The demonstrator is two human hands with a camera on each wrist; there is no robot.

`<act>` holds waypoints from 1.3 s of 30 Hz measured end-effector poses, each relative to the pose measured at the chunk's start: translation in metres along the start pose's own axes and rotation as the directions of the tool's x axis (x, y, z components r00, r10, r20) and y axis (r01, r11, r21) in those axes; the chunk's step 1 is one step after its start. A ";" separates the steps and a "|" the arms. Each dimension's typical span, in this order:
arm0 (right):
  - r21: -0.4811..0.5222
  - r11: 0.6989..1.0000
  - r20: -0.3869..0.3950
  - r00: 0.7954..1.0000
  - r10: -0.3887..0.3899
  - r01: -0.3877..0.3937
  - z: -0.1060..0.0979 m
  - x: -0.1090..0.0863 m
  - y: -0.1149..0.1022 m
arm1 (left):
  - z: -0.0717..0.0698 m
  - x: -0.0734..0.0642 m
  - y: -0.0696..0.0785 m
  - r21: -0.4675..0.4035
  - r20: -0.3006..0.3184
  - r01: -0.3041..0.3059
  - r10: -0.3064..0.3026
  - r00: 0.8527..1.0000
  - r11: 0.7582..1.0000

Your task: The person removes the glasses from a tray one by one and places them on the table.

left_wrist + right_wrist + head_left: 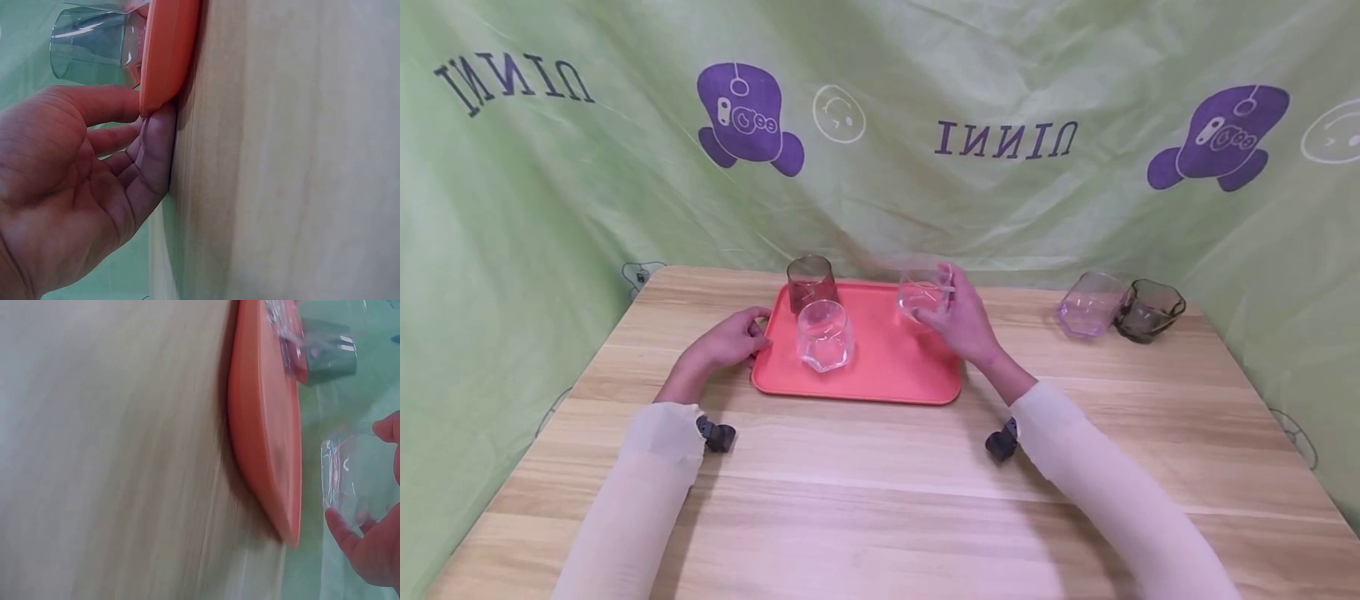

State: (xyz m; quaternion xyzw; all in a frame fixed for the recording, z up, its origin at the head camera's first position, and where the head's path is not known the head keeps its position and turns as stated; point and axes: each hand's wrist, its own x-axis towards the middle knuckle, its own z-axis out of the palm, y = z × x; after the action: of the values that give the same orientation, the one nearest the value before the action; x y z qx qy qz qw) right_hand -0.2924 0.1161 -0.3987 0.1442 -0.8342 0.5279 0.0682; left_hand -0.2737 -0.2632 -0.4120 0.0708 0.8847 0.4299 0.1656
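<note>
The right hand (pixel 962 323) grips a clear glass (pixel 917 293) between thumb and fingers, held just above the far right part of the tray (pixel 891 367); the left hand (pixel 724 342) pinches the tray's left rim. Both forearms reach forward over the desk (pixel 865 492). A brown glass (pixel 808 277) and another clear glass (pixel 825 337) stand at the tray's left.

At lower right, your right hand (pixel 378 551) grips a clear, angular glass tumbler (pixel 340 478); upper centre, a red-orange plastic tray (pixel 249 409).
</note>
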 end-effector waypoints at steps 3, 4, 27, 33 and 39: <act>-0.015 0.999 -0.016 0.999 0.031 -0.031 -0.014 -0.005 0.006 | 0.001 0.001 -0.002 0.009 -0.002 0.003 -0.003 1.000 1.000; -0.027 0.999 -0.024 0.999 0.038 -0.038 -0.019 -0.006 0.008 | 0.001 0.001 -0.002 0.013 -0.003 0.005 -0.005 1.000 1.000; -0.085 0.979 -0.126 0.977 0.172 -0.183 -0.090 -0.025 0.044 | 0.000 -0.001 0.002 0.024 -0.002 -0.014 0.014 1.000 1.000; -0.077 0.971 -0.125 0.968 0.216 -0.226 -0.098 -0.031 0.051 | 0.000 -0.001 0.000 0.041 -0.010 -0.010 0.011 1.000 0.999; -0.085 0.969 -0.122 0.967 0.222 -0.233 -0.105 -0.034 0.058 | 0.001 -0.001 0.000 0.043 -0.014 -0.017 0.018 1.000 0.999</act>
State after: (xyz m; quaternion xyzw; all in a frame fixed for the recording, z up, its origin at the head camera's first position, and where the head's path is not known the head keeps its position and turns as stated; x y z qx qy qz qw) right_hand -0.2823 0.2394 -0.4122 0.0141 -0.8652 0.4976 0.0606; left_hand -0.2723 -0.2628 -0.4120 0.0792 0.8942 0.4128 0.1540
